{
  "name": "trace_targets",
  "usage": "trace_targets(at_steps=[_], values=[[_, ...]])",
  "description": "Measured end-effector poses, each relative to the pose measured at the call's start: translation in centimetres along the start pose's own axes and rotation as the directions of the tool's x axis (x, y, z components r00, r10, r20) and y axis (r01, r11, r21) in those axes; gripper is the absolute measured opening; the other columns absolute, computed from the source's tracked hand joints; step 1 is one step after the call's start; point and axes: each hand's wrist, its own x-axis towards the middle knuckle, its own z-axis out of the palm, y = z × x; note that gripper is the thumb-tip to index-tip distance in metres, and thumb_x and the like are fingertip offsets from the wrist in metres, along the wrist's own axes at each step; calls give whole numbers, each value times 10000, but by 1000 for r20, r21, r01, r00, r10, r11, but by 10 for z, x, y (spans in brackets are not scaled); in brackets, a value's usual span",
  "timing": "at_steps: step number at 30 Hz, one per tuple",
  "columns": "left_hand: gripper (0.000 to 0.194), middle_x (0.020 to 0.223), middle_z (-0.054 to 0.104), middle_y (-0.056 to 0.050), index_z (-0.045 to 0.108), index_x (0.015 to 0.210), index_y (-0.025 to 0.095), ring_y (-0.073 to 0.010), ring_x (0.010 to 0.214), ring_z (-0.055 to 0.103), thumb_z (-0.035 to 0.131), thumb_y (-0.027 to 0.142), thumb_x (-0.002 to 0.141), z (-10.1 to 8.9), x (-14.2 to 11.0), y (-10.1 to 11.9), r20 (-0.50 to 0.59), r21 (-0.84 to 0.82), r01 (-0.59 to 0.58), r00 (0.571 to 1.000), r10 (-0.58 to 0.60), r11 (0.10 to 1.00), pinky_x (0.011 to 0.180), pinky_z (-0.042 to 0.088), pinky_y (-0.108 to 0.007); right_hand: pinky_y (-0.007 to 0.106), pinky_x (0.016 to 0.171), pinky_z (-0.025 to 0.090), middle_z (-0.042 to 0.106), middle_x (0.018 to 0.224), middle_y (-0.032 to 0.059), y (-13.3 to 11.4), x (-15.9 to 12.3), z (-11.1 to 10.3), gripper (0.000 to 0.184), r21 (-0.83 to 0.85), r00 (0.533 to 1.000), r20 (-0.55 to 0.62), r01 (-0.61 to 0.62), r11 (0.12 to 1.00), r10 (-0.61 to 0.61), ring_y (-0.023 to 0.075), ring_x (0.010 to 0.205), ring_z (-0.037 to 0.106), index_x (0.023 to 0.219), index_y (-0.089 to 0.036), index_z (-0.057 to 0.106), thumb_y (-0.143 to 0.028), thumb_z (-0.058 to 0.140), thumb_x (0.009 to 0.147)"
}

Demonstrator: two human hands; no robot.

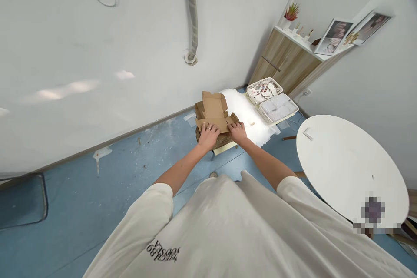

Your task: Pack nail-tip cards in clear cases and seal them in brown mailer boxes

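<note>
A partly folded brown cardboard box [211, 110] lies on top of a stack of flat cardboard [221, 140], with its flaps standing up. My left hand [207, 136], with a ring on one finger, grips the box's front edge. My right hand [237, 132] holds the same front panel a little further right. The stack's lower part is mostly hidden by my hands and the box.
A white sheet [243, 113] covers the low surface beside the cardboard. Two white baskets [263, 91] of small items stand beyond it. A round white tabletop [348, 165] is to my right. A wooden cabinet [285, 61] with a shelf stands against the wall.
</note>
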Motion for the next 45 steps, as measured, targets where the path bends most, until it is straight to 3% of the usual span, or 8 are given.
trace_targets(at_steps=[8, 14, 19, 23, 27, 32, 39, 45], values=[[536, 1450, 566, -132, 542, 1459, 264, -325, 1436, 416, 415, 118, 959, -35, 7, 3, -24, 57, -61, 998, 62, 997, 1261, 99, -630, 496, 1131, 167, 656, 1295, 192, -8, 3, -18, 557, 29, 995, -102, -8, 1000, 11, 358, 1233, 494, 1497, -142, 508, -196, 434, 947], [609, 1543, 491, -133, 402, 1571, 255, -327, 1475, 381, 413, 144, 972, -53, 11, 11, -77, 3, -55, 996, 55, 998, 1275, 99, -596, 502, 1069, 255, 489, 1534, 189, -6, 12, -48, 615, 21, 988, -157, -13, 1000, 16, 393, 1293, 456, 1572, -129, 384, -229, 397, 966], [597, 1621, 390, -129, 290, 1619, 215, -323, 1516, 313, 364, 249, 1028, -59, 29, 33, -146, 4, -77, 986, 77, 997, 1276, 92, -586, 507, 1064, 271, 442, 1569, 191, 12, 4, -73, 623, -24, 968, -232, -99, 995, 91, 395, 1323, 430, 1603, -128, 308, -224, 346, 989], [598, 1653, 330, -130, 267, 1624, 192, -327, 1537, 263, 351, 325, 1048, -56, 56, 62, -163, -23, -139, 977, 134, 990, 1275, 93, -587, 512, 1073, 277, 433, 1571, 195, 39, -21, -93, 625, -49, 932, -300, -226, 973, 201, 386, 1333, 422, 1614, -120, 271, -179, 291, 991], [599, 1656, 319, -140, 274, 1620, 183, -336, 1540, 252, 357, 346, 1050, -44, 86, 105, -157, -51, -248, 959, 238, 967, 1270, 102, -593, 520, 1095, 275, 401, 1590, 197, 76, -61, -108, 646, -38, 873, -369, -356, 934, 318, 386, 1374, 378, 1623, -105, 238, -168, 283, 982], [589, 1650, 330, -146, 306, 1606, 179, -331, 1539, 255, 362, 369, 1051, -17, 119, 177, -122, -33, -385, 918, 378, 922, 1268, 112, -580, 518, 1115, 277, 359, 1620, 176, 130, -130, -122, 693, -14, 788, -420, -501, 865, 449, 381, 1411, 337, 1640, -123, 181, -169, 311, 961], [581, 1636, 350, -155, 372, 1578, 165, -332, 1527, 276, 349, 406, 1050, 31, 152, 303, -64, -87, -546, 838, 542, 833, 1264, 143, -552, 519, 1126, 273, 364, 1613, 178, 220, -241, -127, 673, 25, 676, -453, -641, 767, 581, 373, 1417, 330, 1634, -123, 208, -187, 292, 969], [610, 1633, 358, -150, 385, 1575, 188, -343, 1516, 295, 399, 463, 1031, 77, 162, 415, 23, -120, -572, 815, 578, 811, 1253, 181, -553, 523, 1125, 267, 371, 1609, 169, 293, -341, -123, 704, 38, 626, -425, -709, 704, 654, 359, 1425, 323, 1636, -155, 216, -165, 333, 942]])
